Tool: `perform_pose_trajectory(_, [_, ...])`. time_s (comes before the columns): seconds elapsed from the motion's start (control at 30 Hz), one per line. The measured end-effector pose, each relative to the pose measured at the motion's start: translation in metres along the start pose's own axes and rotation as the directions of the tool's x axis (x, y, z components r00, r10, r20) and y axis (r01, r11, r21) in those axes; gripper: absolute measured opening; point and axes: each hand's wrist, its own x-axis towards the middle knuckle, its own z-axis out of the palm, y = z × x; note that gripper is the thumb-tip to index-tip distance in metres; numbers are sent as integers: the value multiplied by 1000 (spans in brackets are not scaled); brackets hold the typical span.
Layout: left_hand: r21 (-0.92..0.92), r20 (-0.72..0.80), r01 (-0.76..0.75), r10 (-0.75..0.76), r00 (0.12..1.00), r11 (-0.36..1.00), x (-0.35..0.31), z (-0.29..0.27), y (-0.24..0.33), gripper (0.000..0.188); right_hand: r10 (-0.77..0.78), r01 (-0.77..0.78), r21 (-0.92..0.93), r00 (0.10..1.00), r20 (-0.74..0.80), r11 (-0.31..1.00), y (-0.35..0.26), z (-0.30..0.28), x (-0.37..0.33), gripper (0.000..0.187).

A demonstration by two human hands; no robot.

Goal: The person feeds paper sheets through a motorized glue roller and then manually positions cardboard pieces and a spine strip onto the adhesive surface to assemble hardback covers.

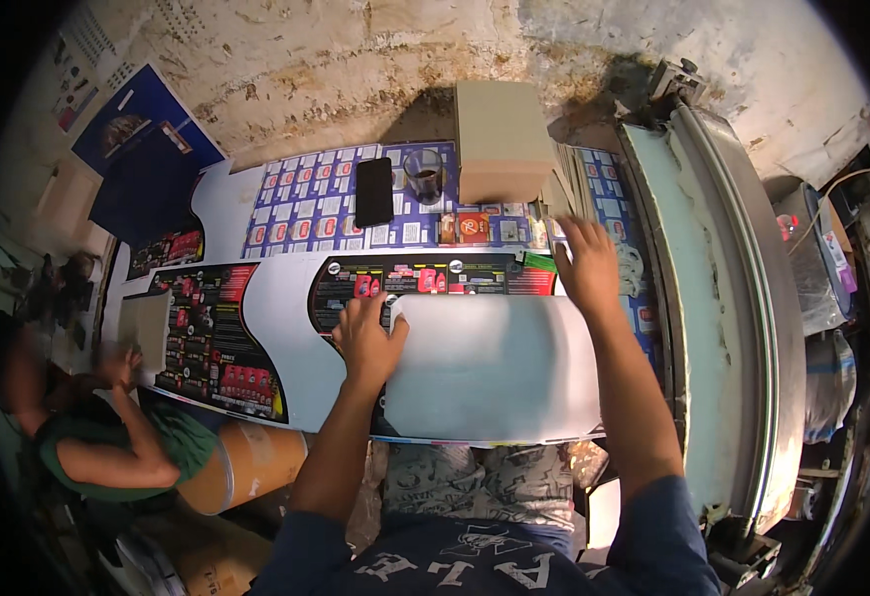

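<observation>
A blank, pale white sheet (485, 368) with rounded right corners lies in front of me, over a dark printed sheet (425, 273) with pink and red product pictures. My left hand (368, 338) rests at the white sheet's upper left corner, fingers spread and thumb apart on its edge. Beyond the far right corner of that sheet, my right hand (587, 260) is open with its fingers apart. Close to its thumb is a small green item (539, 261), whose kind I cannot make out.
At the back stand a cardboard box (503, 139), a glass with dark liquid (423, 176) and a black phone (374, 192). A long metal-edged machine (743, 298) borders the right side. At the left, another person (127, 447) handles a grey-beige piece (145, 333) beside more printed sheets.
</observation>
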Motion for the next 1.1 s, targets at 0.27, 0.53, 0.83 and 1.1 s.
perform_pose_trajectory(0.27, [27,-235,-99,102,967,995,-32,-54,-9,31,-203,239,-236,965,166,942,20,52,127,36])
perform_pose_trajectory(0.53, [-28,-321,-158,141,937,987,-58,-71,-1,29,-339,336,-105,941,-9,936,10,-1,130,21])
perform_pose_trajectory(0.83, [-504,-190,-323,262,946,801,-59,-102,35,50,-161,61,576,979,124,816,-115,-139,-1,12])
perform_pose_trajectory(1.1, [-848,489,463,47,871,256,-98,-51,22,30,349,-699,664,712,610,265,-142,-82,-137,52])
